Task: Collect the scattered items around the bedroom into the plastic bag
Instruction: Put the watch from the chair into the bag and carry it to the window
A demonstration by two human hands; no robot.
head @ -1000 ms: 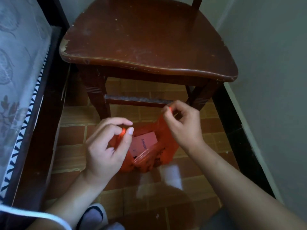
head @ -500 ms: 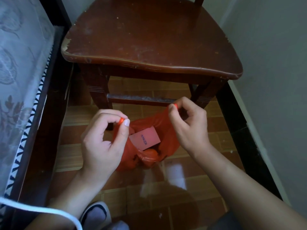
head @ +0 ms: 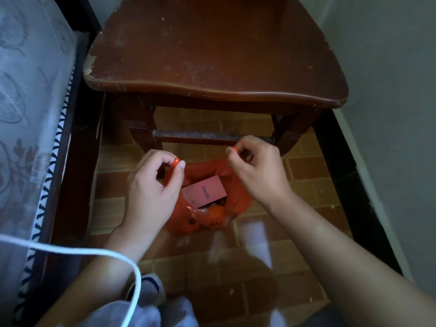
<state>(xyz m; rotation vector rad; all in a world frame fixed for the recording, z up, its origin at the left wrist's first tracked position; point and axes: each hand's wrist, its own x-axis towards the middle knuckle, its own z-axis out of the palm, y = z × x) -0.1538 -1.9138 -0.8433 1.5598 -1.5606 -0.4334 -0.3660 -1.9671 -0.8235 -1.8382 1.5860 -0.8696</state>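
Head view looks down past the brown wooden chair (head: 217, 57) that fills the far half of the scene, its seat edge chipped at the left corner, with the bed's patterned cover (head: 28, 109) running along the left and tiled floor below. Near me on the tiles, just in front of the chair's front rung, sits the orange plastic bag (head: 207, 208). It is thin, soft film that sags and crinkles, so I judge it light, floppy and easy to tear if I yank it; the handles are the sensible place to hold it. Inside lies a flat pink box (head: 204, 191) with printed lettering, stiff and probably light, resting on something round and orange I cannot identify. My left hand (head: 153, 192) is curled, thumb and forefinger pinching the left handle loop. My right hand (head: 257, 171) is curled the same way, pinching the right handle, the two spreading the mouth open. A white cable (head: 94, 252) crosses the near left corner.
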